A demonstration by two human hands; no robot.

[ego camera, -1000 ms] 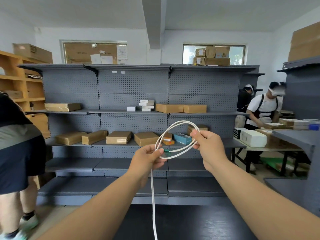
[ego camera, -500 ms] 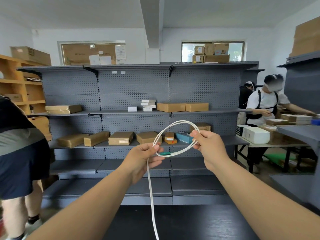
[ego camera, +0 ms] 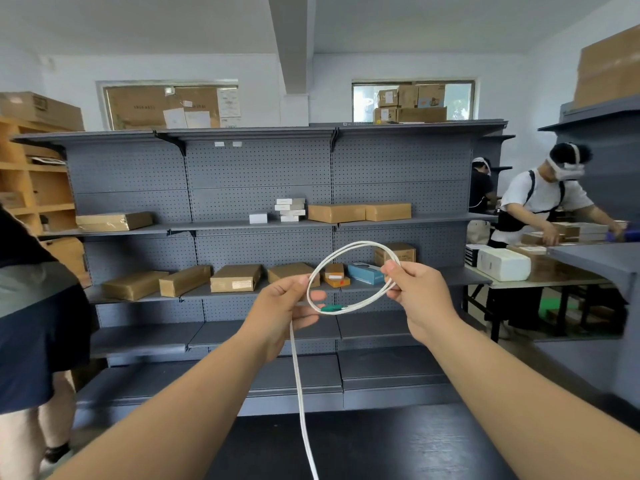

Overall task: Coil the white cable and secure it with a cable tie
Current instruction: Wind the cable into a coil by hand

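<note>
The white cable [ego camera: 349, 247] forms a small loop of about two turns, held up at chest height in front of the shelves. My left hand [ego camera: 280, 306] pinches the loop's left side, and my right hand [ego camera: 415, 289] grips its right side between thumb and fingers. A green piece [ego camera: 330, 308], perhaps the cable's plug or a tie, lies along the bottom of the loop. The cable's free length [ego camera: 301, 393] hangs straight down from my left hand and runs out of the frame's lower edge.
A grey pegboard shelf unit [ego camera: 263, 174] with brown boxes [ego camera: 235, 278] stands ahead. A dark table top [ego camera: 381, 445] lies below my arms. One person [ego camera: 31, 306] stands close at left; two others [ego camera: 540, 202] work at a table at right.
My hands and the loop have shifted slightly left and lower in view. My left thumb has lifted off the loop a little; the loop keeps its size.
</note>
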